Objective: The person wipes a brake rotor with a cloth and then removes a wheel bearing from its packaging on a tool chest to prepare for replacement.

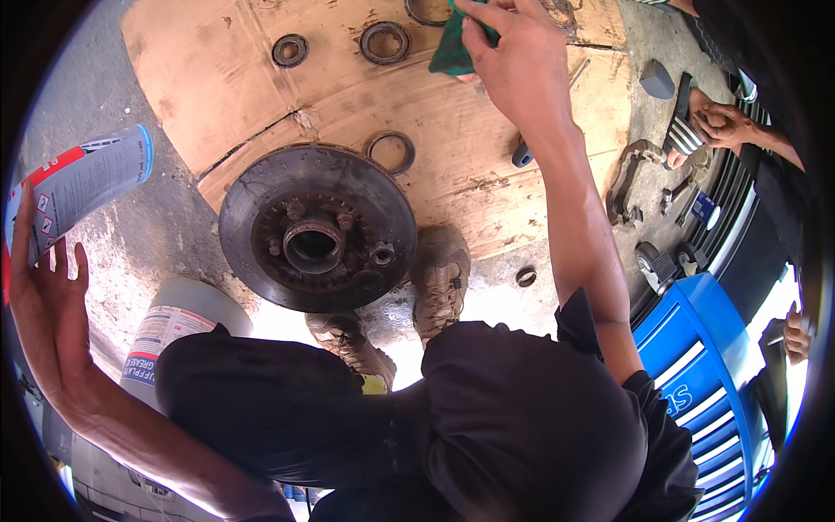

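Note:
At the far left, my left hand (54, 304) has its fingers around the end of a red and grey can (96, 178) with a blue rim. The can is tilted, and the picture's edge cuts off part of it. My right hand (517, 56) reaches to the far edge of the view, closed on a dark green cloth (452, 48). Near the cloth lie a bearing ring (385, 59) and a smaller bearing (290, 50). Between my arms sits a dark brake disc (239, 222) with its hub facing up. A thin metal ring (410, 155) lies beside the disc.
Cardboard (217, 113) covers the floor. A grey grease bucket (204, 304) stands by my left knee. Near my right arm are a brake caliper bracket (622, 187), a small ring (526, 276) and a blue metal rack (696, 348). Another person's hand (724, 126) shows at right.

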Tool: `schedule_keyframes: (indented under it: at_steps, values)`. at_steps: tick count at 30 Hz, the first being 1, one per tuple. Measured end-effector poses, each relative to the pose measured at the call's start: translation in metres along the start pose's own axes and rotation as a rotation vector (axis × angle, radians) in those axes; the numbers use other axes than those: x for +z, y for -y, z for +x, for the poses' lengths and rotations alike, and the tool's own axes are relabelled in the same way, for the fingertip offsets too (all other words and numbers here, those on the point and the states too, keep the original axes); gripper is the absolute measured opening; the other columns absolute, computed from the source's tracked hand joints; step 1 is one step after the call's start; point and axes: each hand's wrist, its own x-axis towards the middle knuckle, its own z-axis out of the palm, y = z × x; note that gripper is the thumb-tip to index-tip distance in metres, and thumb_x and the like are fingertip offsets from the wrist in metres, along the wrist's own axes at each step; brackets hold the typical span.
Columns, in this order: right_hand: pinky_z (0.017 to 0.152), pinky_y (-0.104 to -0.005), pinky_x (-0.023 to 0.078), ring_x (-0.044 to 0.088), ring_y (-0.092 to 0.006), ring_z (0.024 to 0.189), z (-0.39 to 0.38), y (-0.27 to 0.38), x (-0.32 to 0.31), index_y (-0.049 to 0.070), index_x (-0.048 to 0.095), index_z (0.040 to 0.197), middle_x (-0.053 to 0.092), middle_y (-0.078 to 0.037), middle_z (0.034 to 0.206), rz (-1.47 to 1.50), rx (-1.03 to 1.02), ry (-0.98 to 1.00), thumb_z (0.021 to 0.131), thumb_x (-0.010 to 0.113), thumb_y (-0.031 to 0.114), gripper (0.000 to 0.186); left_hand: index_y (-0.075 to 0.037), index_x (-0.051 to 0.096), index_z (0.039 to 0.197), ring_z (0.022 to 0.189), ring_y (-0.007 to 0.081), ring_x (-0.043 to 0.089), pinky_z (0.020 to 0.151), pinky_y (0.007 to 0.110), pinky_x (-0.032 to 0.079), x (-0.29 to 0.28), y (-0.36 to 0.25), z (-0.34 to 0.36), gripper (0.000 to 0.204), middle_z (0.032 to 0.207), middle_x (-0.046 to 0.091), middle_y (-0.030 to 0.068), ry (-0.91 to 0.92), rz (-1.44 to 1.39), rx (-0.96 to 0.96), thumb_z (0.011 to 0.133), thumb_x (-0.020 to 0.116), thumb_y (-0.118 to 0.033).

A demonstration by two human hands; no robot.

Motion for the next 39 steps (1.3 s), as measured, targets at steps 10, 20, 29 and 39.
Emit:
schedule_keyframes:
  at_steps: [10, 20, 29, 39]
  values:
    - [0.086, -0.0491, 0.055, 0.068, -0.0437, 0.096, -0.004, 0.000, -0.014, -0.004, 0.078, 0.100, 0.067, -0.026, 0.100, -0.086, 0.235, -0.078, 0.083, 0.071, 0.003, 0.019, -0.014, 0.023, 0.169, 0.165, 0.0275, 0.008, 0.128, 0.059, 0.018, 0.057, -0.027, -0.038, 0.064, 0.178, 0.014, 0.0132, -0.187, -0.274, -0.142, 0.112, 0.047, -0.031]
    - [0.090, -0.0468, 0.055, 0.069, -0.0427, 0.098, 0.032, 0.011, -0.009, -0.001, 0.078, 0.110, 0.070, -0.024, 0.103, 0.062, 0.280, -0.155, 0.087, 0.075, 0.009, 0.026, -0.013, 0.034, 0.164, 0.156, 0.0264, 0.027, 0.120, 0.047, 0.036, -0.029, 0.025, 0.025, 0.075, 0.174, 0.023, 0.0119, 0.110, 0.046, 0.111, 0.101, 0.073, -0.025]
    - [0.089, -0.0519, 0.054, 0.067, -0.0448, 0.099, 0.024, -0.018, 0.032, -0.001, 0.071, 0.107, 0.070, -0.025, 0.103, 0.032, 0.069, 0.013, 0.085, 0.076, 0.001, 0.023, -0.009, 0.048, 0.155, 0.151, 0.0237, 0.033, 0.117, 0.042, 0.038, -0.034, 0.028, 0.026, 0.069, 0.163, 0.038, 0.0126, 0.103, 0.035, 0.144, 0.096, 0.080, -0.024]
    - [0.089, -0.0521, 0.055, 0.068, -0.0439, 0.097, 0.037, -0.033, 0.048, 0.002, 0.071, 0.106, 0.069, -0.022, 0.104, -0.114, 0.041, -0.137, 0.090, 0.067, 0.002, 0.017, -0.007, 0.056, 0.147, 0.143, 0.0204, 0.042, 0.112, 0.037, 0.040, -0.029, 0.025, 0.029, 0.066, 0.151, 0.052, 0.0128, 0.029, 0.045, 0.150, 0.093, 0.084, -0.031]
